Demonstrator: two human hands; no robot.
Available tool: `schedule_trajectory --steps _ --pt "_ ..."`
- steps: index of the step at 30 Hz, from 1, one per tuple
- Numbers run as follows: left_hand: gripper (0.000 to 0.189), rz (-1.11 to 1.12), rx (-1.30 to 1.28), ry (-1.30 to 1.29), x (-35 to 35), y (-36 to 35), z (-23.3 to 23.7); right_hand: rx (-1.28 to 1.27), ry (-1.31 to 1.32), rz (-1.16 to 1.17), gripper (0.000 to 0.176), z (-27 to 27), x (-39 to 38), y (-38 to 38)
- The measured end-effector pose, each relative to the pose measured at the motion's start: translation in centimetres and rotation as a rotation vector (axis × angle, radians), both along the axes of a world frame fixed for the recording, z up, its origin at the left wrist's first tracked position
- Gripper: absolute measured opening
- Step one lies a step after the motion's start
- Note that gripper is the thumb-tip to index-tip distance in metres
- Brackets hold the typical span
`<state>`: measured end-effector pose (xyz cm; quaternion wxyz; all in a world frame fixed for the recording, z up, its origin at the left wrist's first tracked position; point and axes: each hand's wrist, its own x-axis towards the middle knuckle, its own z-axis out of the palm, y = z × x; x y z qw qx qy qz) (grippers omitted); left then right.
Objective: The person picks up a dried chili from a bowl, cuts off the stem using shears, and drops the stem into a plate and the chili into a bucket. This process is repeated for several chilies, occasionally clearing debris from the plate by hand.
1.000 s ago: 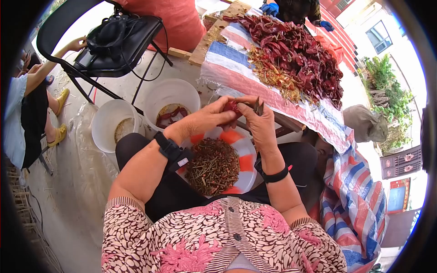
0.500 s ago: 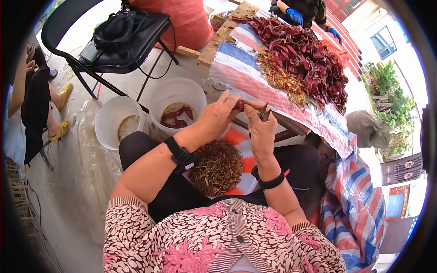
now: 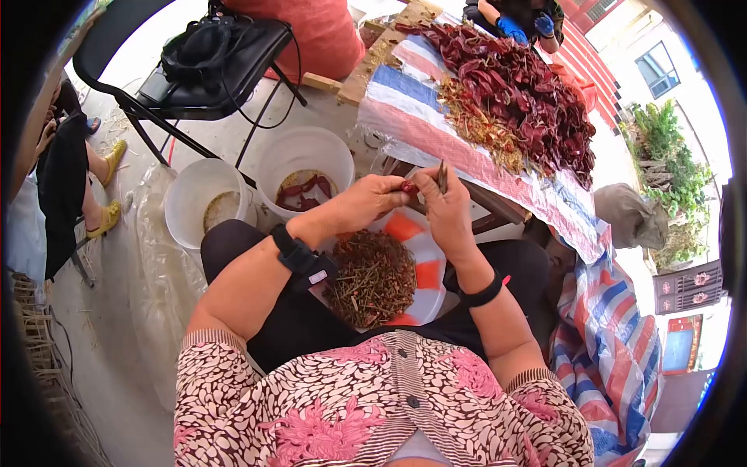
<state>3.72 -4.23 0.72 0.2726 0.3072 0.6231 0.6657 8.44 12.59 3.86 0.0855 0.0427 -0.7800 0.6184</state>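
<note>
A dried red chili pepper (image 3: pixel 408 187) is pinched in the fingers of my left hand (image 3: pixel 373 201), with only its dark red end showing. Close beside it, my right hand (image 3: pixel 447 208) is closed around scissors (image 3: pixel 443 177), their pointed metal blades sticking up and their handles hidden in the palm. The thumb of that hand meets the pepper. Below both hands, between my legs, sits a white and orange basin (image 3: pixel 429 300) with a heap of cut chili stems (image 3: pixel 369 280) in it.
A table under a striped woven sheet (image 3: pixel 405 97) bears a large pile of dried red chilies (image 3: pixel 513 93). Two translucent buckets stand at left, one (image 3: pixel 342 159) with a few chilies inside. Beyond are a black folding chair (image 3: pixel 210 101) and a co-worker's blue-gloved hands (image 3: pixel 511 29).
Both my hands have come slightly lower, and the right one has turned so the blades look nearly closed. Across the table, one of the co-worker's gloved hands has moved left toward the other.
</note>
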Motion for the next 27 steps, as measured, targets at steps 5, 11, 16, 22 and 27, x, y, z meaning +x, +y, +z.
schedule_trajectory --steps 5,11,16,22,27 --pt "0.027 -0.074 -0.082 0.128 0.2 -0.8 0.5 -0.392 -0.265 0.130 0.020 0.4 0.6 1.0" --pt "0.028 -0.159 0.011 0.162 0.8 -1.3 1.2 -0.806 -0.585 0.245 0.023 -0.4 1.0 1.5" --pt "0.031 -0.256 -0.119 0.036 1.6 -2.1 2.6 -1.035 -0.778 0.391 0.028 -1.7 1.4 2.5" --pt "0.029 -0.155 -0.006 0.092 2.4 -1.0 1.0 -0.928 -0.664 0.244 0.024 -1.6 2.1 2.3" --pt "0.028 -0.112 -0.031 -0.060 1.5 -0.2 -0.7 -0.331 -0.177 0.001 0.015 -0.7 2.1 0.5"
